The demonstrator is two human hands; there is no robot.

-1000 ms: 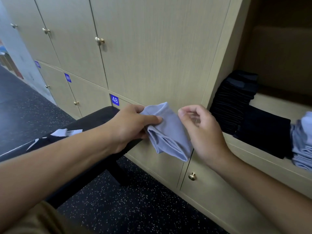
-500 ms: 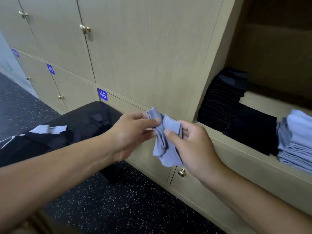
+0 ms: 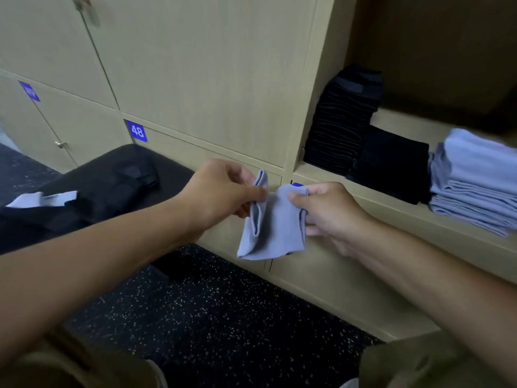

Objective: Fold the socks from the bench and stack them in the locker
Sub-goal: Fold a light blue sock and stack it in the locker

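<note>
Sock, light blue, held in mid-air at frame centre, in front of the lower locker doors. Not on the surface, not yet in the locker. It hangs doubled over, with open layered edges showing on its left side.

Left hand: thumb and fingers pinching the sock's upper left edge. Right hand: thumb on the front face, fingers curled behind, gripping the right edge. Both hands are grasping the same sock, which is spread between them.

Open locker at right of frame. On its shelf, left to right: a tall stack of dark striped socks, a low black folded pile, a stack of light blue folded socks at the far right edge.

Surface, dark, left of centre. Dark socks lie on it, and a white item at far left; type unclear.

Step in hand, as judged: folding, late stage. Sock is already doubled and being squared up.

Next move calls for: bringing the loose edges together so the fold stays flat, then carrying it right and setting it on the matching blue stack. That stack sits at the shelf's front, so the sock should go down level to avoid a slide.

Remaining: items on the surface are not yet folded.
</note>
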